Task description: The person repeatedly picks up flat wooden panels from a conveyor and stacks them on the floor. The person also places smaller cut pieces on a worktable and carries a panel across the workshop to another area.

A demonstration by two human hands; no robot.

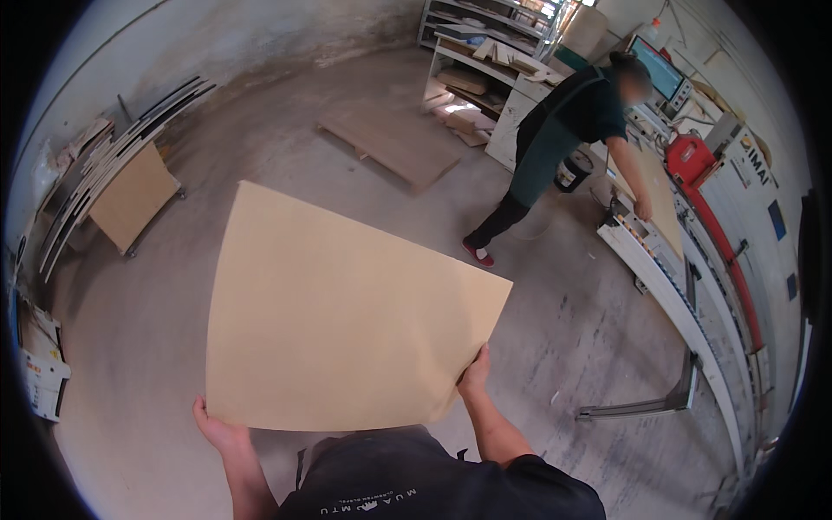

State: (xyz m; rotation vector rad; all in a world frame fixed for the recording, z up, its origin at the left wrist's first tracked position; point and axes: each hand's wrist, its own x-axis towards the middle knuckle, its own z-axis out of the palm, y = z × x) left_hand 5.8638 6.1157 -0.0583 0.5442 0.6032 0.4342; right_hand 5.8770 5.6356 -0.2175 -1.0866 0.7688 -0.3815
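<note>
Fingers of our left hand (218, 431) and right hand (475, 374) clamp the tan panel's (338, 321) near edge; panel extends away from us, right hand higher.

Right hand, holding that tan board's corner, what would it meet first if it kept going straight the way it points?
The right hand grips the tan board, pointing up-picture; beyond lies bare concrete floor, then probably the co-worker. Depth unclear.
</note>
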